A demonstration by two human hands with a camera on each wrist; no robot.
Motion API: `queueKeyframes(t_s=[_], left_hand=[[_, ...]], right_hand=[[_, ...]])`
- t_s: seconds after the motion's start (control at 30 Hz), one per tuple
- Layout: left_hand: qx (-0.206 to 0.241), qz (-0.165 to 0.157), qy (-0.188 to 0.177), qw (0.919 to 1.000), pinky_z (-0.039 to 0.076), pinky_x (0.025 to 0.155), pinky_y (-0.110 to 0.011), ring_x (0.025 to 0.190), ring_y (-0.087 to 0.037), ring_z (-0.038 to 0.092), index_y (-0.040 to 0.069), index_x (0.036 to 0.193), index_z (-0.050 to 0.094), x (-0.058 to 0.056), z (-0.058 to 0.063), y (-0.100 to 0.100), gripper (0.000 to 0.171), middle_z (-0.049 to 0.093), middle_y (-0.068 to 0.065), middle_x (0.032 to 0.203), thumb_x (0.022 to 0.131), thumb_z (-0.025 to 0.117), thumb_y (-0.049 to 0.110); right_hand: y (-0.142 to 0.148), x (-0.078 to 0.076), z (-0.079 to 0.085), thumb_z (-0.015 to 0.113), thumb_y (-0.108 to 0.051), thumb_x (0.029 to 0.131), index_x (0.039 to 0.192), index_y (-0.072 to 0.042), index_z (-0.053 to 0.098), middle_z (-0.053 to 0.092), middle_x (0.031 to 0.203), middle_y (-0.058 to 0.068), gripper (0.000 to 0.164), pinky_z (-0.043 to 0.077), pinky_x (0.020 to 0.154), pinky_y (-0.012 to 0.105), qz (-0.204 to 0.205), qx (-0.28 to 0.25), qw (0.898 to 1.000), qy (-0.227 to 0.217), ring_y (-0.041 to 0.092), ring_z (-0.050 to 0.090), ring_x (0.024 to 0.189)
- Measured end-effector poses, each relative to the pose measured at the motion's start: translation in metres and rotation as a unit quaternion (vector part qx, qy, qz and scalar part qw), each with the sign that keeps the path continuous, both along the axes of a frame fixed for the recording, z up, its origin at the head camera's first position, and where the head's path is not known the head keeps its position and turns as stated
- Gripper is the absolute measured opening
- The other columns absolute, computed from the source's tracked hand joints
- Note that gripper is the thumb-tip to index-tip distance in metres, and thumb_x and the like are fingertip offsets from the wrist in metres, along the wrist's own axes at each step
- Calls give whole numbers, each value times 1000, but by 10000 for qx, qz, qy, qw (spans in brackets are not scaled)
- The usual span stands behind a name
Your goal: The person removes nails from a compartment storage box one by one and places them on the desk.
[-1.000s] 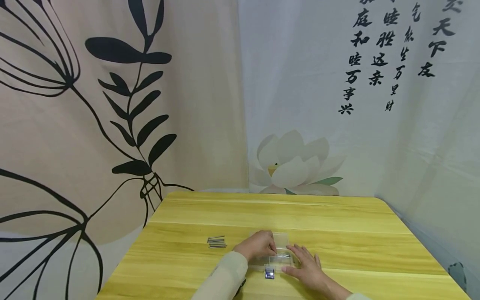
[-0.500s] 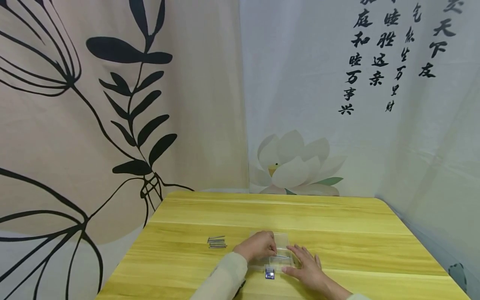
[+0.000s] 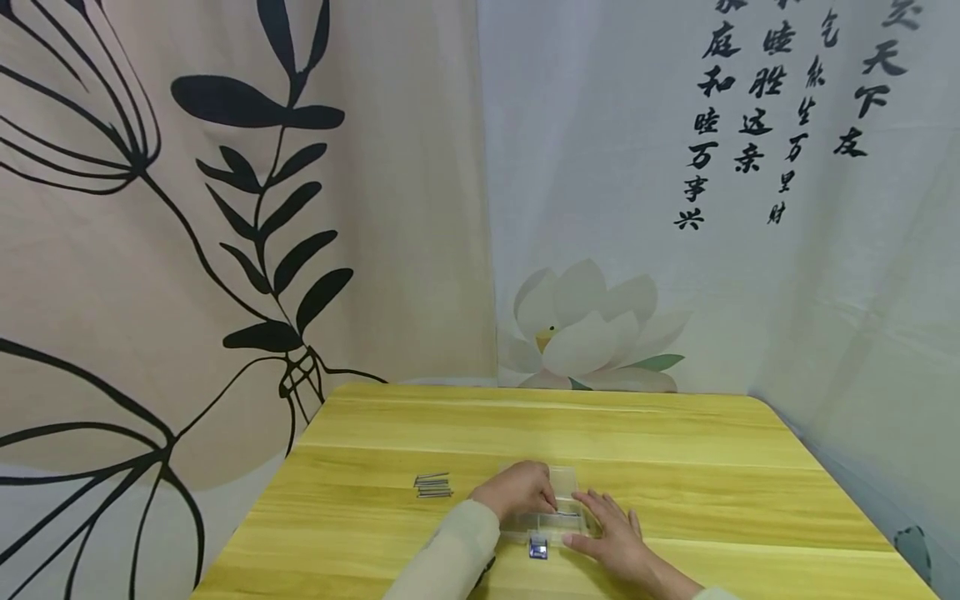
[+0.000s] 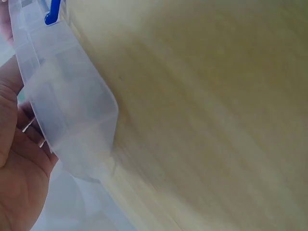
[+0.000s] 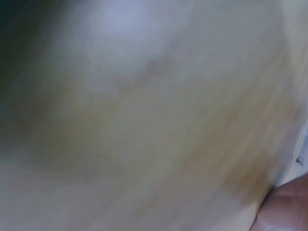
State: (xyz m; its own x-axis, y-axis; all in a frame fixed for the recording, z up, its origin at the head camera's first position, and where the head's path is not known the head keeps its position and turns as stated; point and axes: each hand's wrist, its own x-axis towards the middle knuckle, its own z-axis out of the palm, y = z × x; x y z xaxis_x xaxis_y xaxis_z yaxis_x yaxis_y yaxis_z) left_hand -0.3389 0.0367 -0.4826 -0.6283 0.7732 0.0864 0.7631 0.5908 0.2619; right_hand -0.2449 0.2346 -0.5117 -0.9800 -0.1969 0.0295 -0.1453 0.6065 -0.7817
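A clear plastic compartment box (image 3: 517,527) stands on the table with its see-through lid (image 3: 564,480) raised at the back. Reaching in from the left, my left hand (image 3: 519,488) has its fingers bent down and thumb and fingertips together at a thin metal nail (image 3: 567,514); the grip itself is partly hidden. In the left wrist view, my left hand (image 4: 21,178) shows behind the box wall (image 4: 77,101). My right hand (image 3: 611,537) rests with spread fingers against the box's right side. The right wrist view is mostly blur, with a bit of hand (image 5: 286,207) at the corner.
Several thin metal nails (image 3: 432,485) lie in a small row on the table, left of the box. A blue latch (image 3: 538,547) hangs at the box's front. The wooden table (image 3: 675,450) ends at a printed curtain (image 3: 420,208).
The left fingertips have shifted very slightly to the right inside the box. My right hand, the box and the row of nails keep their places.
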Motion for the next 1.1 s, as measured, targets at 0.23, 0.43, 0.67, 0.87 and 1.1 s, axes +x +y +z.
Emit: queueKeyframes(t_s=[0.23,0.43,0.67,0.87,1.1], left_hand=[[-19,-190,176,9997,40,65,-12,68,2,45,19,86,82,-1,-1,0,12,53,15,76,85,75,10],[-49,-199,197,9996,41,68,-13,71,2,46,16,88,81,-1,-3,0,10,53,13,79,89,72,11],[121,0,28,9999,45,71,-16,75,1,49,15,84,78,1,-2,-3,12,58,12,85,92,69,12],[589,188,-15,9981,41,64,-19,67,-2,45,17,68,66,-5,3,-15,25,55,13,76,90,63,5],[1219,666,-571,9887,44,63,-22,61,-3,47,12,86,75,-16,11,-46,17,60,13,74,97,63,12]], right_hand=[[1,0,-4,75,-37,87,147,-9,46,26,155,30,72,-15,103,71,-82,10,10000,1,53,6,144],[1,0,-4,76,-37,87,147,-10,47,26,155,29,72,-16,104,70,-112,-10,9999,-4,52,5,144],[-1,0,-3,76,-37,87,146,-8,47,27,155,30,72,-14,104,70,-148,14,9998,121,52,8,144],[-1,1,-1,76,-37,87,146,-7,46,27,154,30,72,-14,105,70,-176,35,9998,113,52,8,144],[-2,0,0,76,-38,86,146,-9,47,28,154,29,73,-14,105,69,-208,130,9996,133,52,9,144]])
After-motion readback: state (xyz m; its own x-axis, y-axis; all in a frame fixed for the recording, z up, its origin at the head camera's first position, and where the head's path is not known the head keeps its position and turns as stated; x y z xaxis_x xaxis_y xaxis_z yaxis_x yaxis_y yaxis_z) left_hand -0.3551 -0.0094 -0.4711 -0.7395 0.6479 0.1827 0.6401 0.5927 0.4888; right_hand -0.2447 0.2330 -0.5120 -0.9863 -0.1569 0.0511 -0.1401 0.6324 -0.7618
